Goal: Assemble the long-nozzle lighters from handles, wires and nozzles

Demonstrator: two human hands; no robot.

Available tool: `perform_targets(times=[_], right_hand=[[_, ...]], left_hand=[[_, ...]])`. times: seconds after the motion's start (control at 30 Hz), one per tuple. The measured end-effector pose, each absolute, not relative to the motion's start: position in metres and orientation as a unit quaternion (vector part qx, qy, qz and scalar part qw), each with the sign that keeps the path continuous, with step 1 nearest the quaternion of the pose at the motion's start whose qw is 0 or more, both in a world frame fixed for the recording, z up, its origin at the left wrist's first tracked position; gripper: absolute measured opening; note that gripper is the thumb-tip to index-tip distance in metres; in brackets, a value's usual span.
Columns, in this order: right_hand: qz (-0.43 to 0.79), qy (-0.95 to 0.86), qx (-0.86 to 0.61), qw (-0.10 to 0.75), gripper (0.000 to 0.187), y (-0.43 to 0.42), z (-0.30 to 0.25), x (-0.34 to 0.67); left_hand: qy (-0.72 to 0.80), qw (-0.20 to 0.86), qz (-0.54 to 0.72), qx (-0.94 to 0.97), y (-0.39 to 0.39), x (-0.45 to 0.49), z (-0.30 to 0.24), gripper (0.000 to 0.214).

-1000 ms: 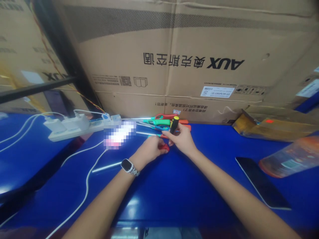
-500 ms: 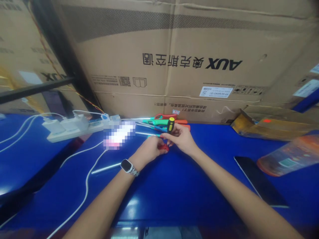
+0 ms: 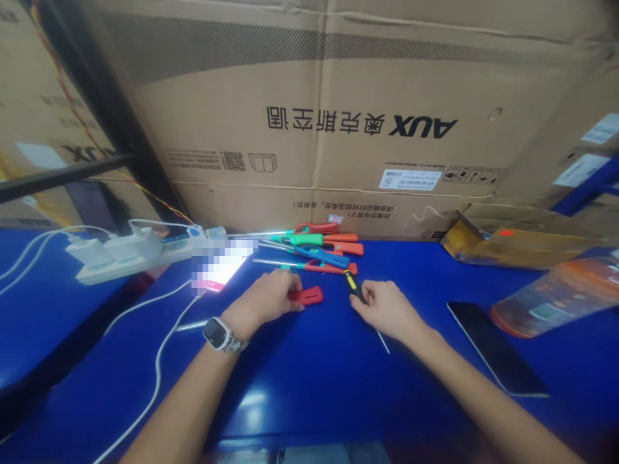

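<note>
My left hand [image 3: 265, 298], with a watch [image 3: 217, 333] on its wrist, is closed on a red-handled long-nosed lighter [image 3: 311, 296] lying on the blue table. The lighter's middle is hidden under the hand; a metal tube in line with it shows left of the watch. My right hand [image 3: 393, 310] grips a black-and-yellow screwdriver [image 3: 353, 282]. Its handle end points away from me, and its thin shaft slants down to the right, near the tabletop. Just beyond both hands lies a pile of long-nosed lighters [image 3: 329, 260] with red, orange, green and blue handles.
A lit phone [image 3: 227, 265] on a white cable and a power strip [image 3: 140, 256] with plugs lie left. A dark phone [image 3: 496, 348], a clear plastic jar [image 3: 556, 299] and an opened carton [image 3: 493, 238] are right. A large cardboard box [image 3: 309, 154] walls off the back.
My right hand has come back from the pile and to the right with the screwdriver, whose shaft now shows. My left hand has shifted slightly left, and more of the red handle shows.
</note>
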State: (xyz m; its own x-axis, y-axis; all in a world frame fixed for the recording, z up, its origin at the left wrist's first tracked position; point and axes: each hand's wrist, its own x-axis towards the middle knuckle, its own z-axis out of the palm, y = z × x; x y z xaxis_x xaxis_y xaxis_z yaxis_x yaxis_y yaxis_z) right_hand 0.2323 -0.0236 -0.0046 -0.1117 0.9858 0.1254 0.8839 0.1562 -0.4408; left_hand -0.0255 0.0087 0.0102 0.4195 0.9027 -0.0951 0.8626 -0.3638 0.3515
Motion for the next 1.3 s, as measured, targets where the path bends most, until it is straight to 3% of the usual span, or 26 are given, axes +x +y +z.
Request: perform_targets(times=[0.17,0.3,0.4,0.47,0.63,0.77,1.0,1.17,1.3], right_hand=[[0.086,-0.739,-0.661,0.095,0.032,-0.031,-0.007,0.238],[0.084,-0.765,-0.615,0.169,0.02,-0.037,0.007,0.248],[0.12,-0.838,-0.48,0.231,0.048,-0.036,0.022,0.253],[0.111,-0.856,-0.45,0.228,0.057,-0.029,0.029,0.252],[0.023,-0.83,-0.531,0.171,0.041,0.015,0.032,0.24],[-0.005,-0.821,-0.548,0.161,0.031,0.055,0.027,0.232],[0.041,-0.815,-0.555,0.161,0.038,0.089,0.014,0.229],[0.077,-0.812,-0.542,0.203,0.041,0.087,0.005,0.237],[0.027,-0.816,-0.508,0.275,0.039,0.066,0.004,0.233]], left_hand=[[0.47,0.154,0.072,0.866,-0.004,-0.009,0.015,0.018],[0.408,0.088,0.1,0.903,-0.02,0.012,0.031,0.019],[0.373,0.021,0.09,0.923,-0.019,0.028,0.045,0.021],[0.351,-0.017,0.079,0.933,-0.007,0.036,0.053,0.025],[0.319,-0.105,0.075,0.939,0.048,0.042,0.055,0.025],[0.348,-0.1,0.069,0.93,0.085,0.041,0.043,0.027],[0.395,-0.02,0.114,0.911,0.108,0.036,0.025,0.023],[0.417,-0.015,0.17,0.893,0.093,0.018,0.025,0.021],[0.425,-0.002,0.234,0.874,0.065,-0.006,0.02,0.02]])
